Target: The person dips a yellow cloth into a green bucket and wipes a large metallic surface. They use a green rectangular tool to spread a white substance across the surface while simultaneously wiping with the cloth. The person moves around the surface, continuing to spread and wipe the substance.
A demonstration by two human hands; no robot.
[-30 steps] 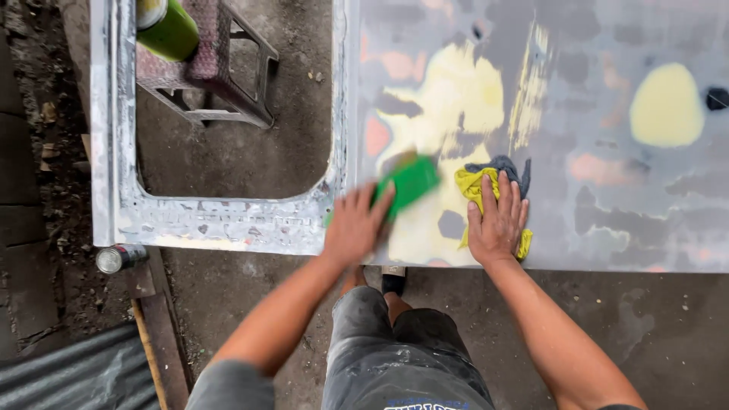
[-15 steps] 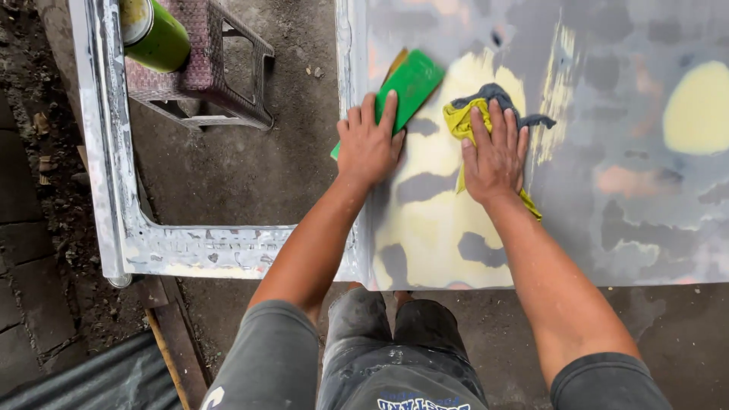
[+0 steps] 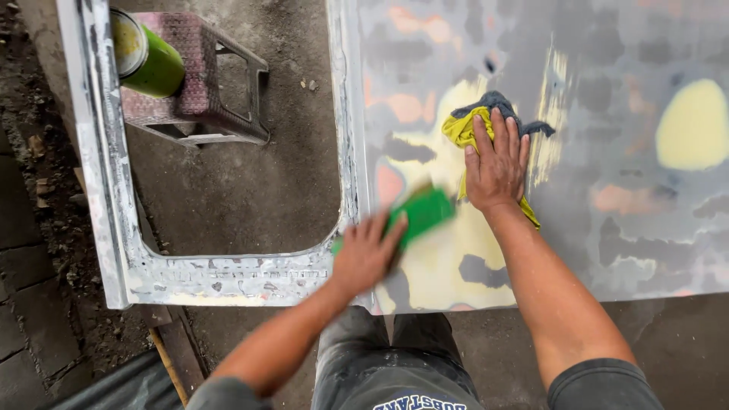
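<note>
We're looking down at a big grey metal panel (image 3: 607,228), patched w/ pale yellow filler and pinkish spots, lying flat in front of us. Our left hand (image 3: 367,254) is closed over the near end of a green sanding block (image 3: 425,214), fingers wrapped on top, and both hand and block are showing blurred, so we can't tell the exact grip; the block is lying on the panel near its left edge, over the large yellow filler area, just below and left of our right hand (image 3: 497,163). That right hand is lying flat, fingers spread and fully extended, pressing down on a yellow rag (image 3: 461,130) w/ a dark grey-blue cloth part at its top; it's not gripping the rag, just resting palm-down on it, and a strip of the rag is sticking out below the wrist. Rag and block are near each other but not touching. Left of the panel's filled area a window-shaped opening w/ a worn whitish frame (image 3: 228,273) is showing the dirt ground underneath. Through that opening, at top left, a pinkish stool (image 3: 205,83) is standing on the ground, w/ a green can (image 3: 148,53) lying on its side on top of it. Our dark grey trousers are showing at the bottom centre, btw. our two forearms.
</note>
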